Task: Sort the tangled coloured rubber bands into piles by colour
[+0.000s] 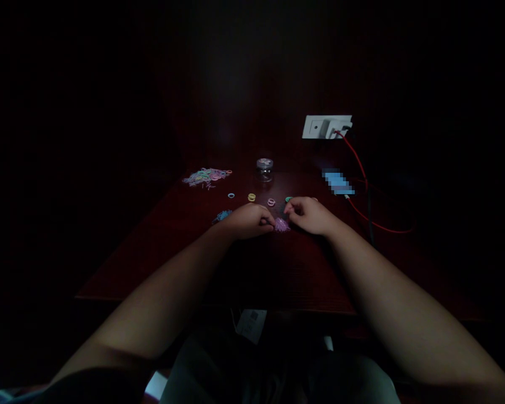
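A small pile of purple elastic bands lies on the dark red table between my two hands. My left hand has its fingers curled together, their tips at the left edge of that pile. On the other side, my right hand pinches thumb and forefinger just above and right of it; anything in either pinch is too small to make out. A blue pile of bands is partly covered by my left hand. Beyond lie a yellow band pair, pink bands, a pale blue band and a partly hidden green band.
A mixed heap of coloured bands sits at the back left. A clear lidded jar stands at the back middle. At right, a phone connects by a red cable to a wall socket.
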A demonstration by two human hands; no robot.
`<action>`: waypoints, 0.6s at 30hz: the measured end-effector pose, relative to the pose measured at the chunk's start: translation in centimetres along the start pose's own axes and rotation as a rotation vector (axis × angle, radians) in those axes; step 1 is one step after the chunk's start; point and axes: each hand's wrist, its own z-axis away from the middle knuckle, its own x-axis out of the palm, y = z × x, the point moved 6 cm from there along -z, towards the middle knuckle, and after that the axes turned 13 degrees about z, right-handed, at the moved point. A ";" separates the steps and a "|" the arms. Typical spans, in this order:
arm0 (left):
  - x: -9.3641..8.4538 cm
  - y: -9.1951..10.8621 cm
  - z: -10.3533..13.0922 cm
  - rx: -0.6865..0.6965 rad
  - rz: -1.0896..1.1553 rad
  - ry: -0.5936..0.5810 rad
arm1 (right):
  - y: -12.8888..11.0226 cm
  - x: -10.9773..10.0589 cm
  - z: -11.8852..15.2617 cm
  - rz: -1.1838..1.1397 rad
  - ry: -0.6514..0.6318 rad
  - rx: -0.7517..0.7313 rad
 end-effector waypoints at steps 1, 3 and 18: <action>0.0 0.0 0.0 0.004 -0.006 0.001 | 0.0 0.1 0.0 -0.010 -0.001 -0.004; 0.0 0.1 0.0 0.013 -0.014 0.003 | 0.1 0.2 -0.1 -0.030 -0.004 -0.008; -0.2 0.0 0.2 0.008 -0.016 0.036 | 1.1 0.4 -0.2 -0.044 0.038 0.015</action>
